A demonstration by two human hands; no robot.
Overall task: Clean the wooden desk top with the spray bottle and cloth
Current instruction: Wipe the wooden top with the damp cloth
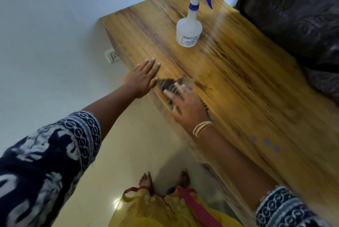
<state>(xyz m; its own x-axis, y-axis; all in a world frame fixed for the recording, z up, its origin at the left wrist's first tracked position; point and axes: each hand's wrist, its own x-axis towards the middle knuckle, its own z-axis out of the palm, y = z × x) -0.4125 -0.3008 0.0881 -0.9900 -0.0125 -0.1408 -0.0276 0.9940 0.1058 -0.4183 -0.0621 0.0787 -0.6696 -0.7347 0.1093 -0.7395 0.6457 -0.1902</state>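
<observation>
Wooden desk top (238, 83): glossy yellow-brown surface with dark grain streaks, running from the upper centre of the frame down to the lower right; its near edge crosses the middle of the frame diagonally. Spray bottle (189, 30): translucent white body, white trigger head with blue nozzle, trigger and collar, printed label low on the body; stands upright on the desk top in the upper centre of the frame, well apart from both hands. Cloth (167, 84): dark, blurred, lying on the desk top near its near edge at the centre of the frame, partly covered by the right hand. Right hand (187, 105): centre of frame, blurred, palm down with fingers spread flat over the cloth, pressing it to the wood rather than pinching it; gold bangles (201, 128) at the wrist. Left hand (142, 78): just left of the cloth, flat on the edge of the desk top, fingers straight and together, holding nothing; thumb tip just beside the cloth, contact cannot be told. Patterned sleeves (45, 162): dark blue and white, at lower left and lower right of the frame. White wall (45, 24): fills the upper left; wall socket (112, 56) below the desk's left end. Pale tiled floor (128, 144): lower centre, with bare feet (145, 179) and yellow garment (146, 208) at the bottom. Dark covering (297, 15): upper right, bordering the desk top's far edge.
</observation>
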